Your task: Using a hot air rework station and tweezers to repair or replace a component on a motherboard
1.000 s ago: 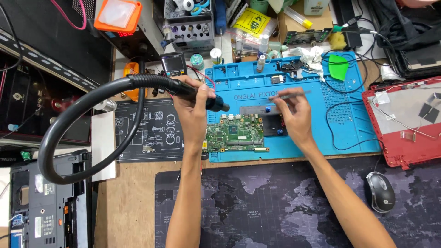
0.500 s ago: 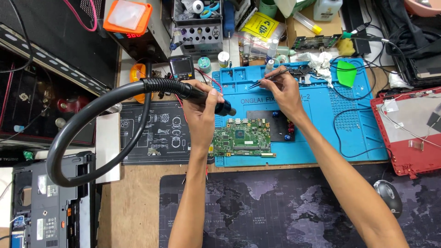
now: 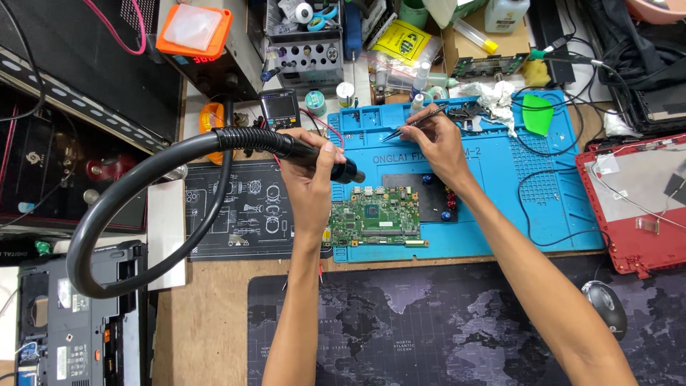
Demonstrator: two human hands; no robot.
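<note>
Clenched around the black handle of a hot-air wand (image 3: 325, 161), the left hand (image 3: 309, 175) holds the nozzle end level, pointing right, just above the upper left corner of the green circuit board (image 3: 376, 221). That forearm runs straight up from the lower edge of the view, wrist bent slightly over the board. From the handle a thick ribbed hose (image 3: 121, 207) sweeps left and loops down over the black schematic mat (image 3: 239, 211).

Across from it, the right hand (image 3: 437, 143) pinches a pair of slim tweezers (image 3: 411, 123) between thumb and fingers, tips aimed left and hovering over the upper part of the blue repair mat (image 3: 500, 179), well above the board. Its forearm slants in from the lower right corner.

Board and mat sit near the front edge of the wooden bench; bare blue mat lies open to the right of the board. Farther right rests a red laptop shell (image 3: 636, 207), and a mouse (image 3: 606, 306) sits on the dark map-printed desk pad (image 3: 429, 336).
</note>
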